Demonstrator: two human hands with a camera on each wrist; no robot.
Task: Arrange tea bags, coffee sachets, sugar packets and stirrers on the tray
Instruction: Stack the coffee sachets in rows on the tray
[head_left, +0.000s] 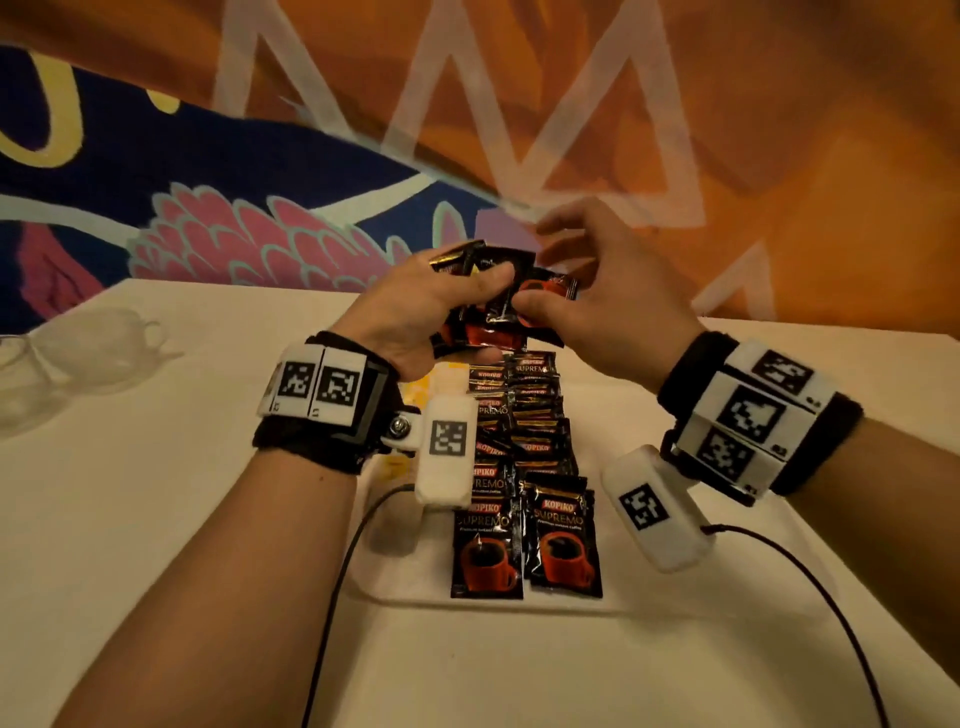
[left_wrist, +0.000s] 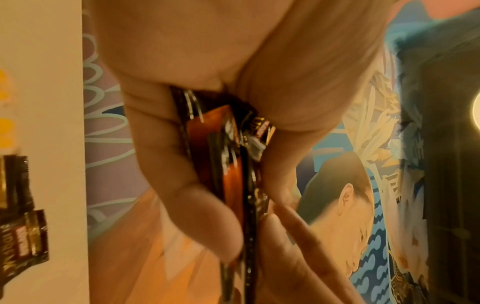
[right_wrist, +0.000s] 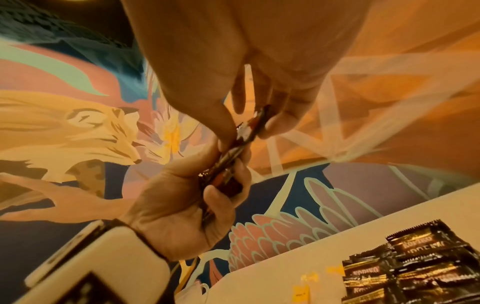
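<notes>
My left hand (head_left: 441, 306) grips a small stack of black coffee sachets (head_left: 488, 317) above the far end of the tray; the same stack (left_wrist: 233, 164) shows edge-on in the left wrist view, clamped between thumb and fingers. My right hand (head_left: 582, 291) pinches the top sachet (head_left: 545, 288) of that stack between thumb and fingers, seen also as the sachet (right_wrist: 249, 129) in the right wrist view. Below the hands, two overlapping columns of coffee sachets (head_left: 524, 467) lie on the clear tray (head_left: 395, 592). Yellow-tagged items (head_left: 415, 384) lie partly hidden under my left wrist.
Clear glass cups (head_left: 98, 343) stand at the table's left edge. The table (head_left: 156, 519) carries a cream cloth. A painted mural wall (head_left: 311, 171) rises right behind the table. Cables (head_left: 332, 597) run from both wrist cameras toward me.
</notes>
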